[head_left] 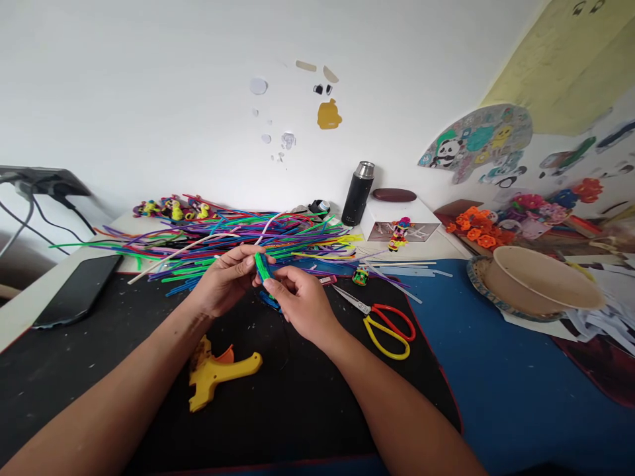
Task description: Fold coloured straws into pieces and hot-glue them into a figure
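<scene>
Both my hands meet over the black mat [278, 396] at the middle of the table. My left hand [225, 281] pinches the upper end of a short green pipe cleaner piece [262, 266]. My right hand [300, 304] grips its lower end, fingers curled; something blue shows under that hand. Just behind the hands lies a wide heap of coloured pipe cleaners [223, 241].
A yellow glue gun [218, 373] lies on the mat near my left forearm. Scissors [384, 320] with red and yellow handles lie right of my hands. A black phone [79, 297] sits at left, a black flask [358, 193] and white box [399, 221] behind, a paper bowl [538, 281] at right.
</scene>
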`<state>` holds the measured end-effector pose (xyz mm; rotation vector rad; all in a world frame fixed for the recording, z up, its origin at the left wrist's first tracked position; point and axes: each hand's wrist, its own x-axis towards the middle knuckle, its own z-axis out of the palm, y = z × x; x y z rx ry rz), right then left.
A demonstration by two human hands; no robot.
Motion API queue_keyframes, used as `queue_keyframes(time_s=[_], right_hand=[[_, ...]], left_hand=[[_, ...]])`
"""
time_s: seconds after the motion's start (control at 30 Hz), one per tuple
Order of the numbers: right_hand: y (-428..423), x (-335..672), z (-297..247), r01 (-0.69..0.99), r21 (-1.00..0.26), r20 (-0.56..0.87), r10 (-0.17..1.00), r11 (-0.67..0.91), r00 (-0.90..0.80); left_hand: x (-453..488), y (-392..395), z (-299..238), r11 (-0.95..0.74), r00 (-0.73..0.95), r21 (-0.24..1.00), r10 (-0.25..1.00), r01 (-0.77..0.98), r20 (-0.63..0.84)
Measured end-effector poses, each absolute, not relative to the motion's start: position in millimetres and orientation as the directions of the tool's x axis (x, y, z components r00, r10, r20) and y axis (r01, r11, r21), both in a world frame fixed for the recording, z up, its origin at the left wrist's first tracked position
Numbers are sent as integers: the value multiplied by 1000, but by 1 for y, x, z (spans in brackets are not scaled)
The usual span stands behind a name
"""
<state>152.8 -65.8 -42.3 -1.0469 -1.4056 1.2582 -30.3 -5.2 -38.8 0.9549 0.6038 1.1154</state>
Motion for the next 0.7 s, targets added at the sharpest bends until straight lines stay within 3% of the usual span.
queue_keyframes(time_s=[0.2,0.5,0.7], right_hand=[[-64,153,-40,-5,-996,87,984,87,-155],[-65,155,-40,265,-947,171,983,184,-74],[-66,155,-38,226,-957,168,982,183,-87]], left_hand=[[-31,-5,-39,150,356,869,934,-471,32],[-29,-5,-41,96,325,932,945,-349,24],[-27,-4,-39,115,330,932,944,-345,5]])
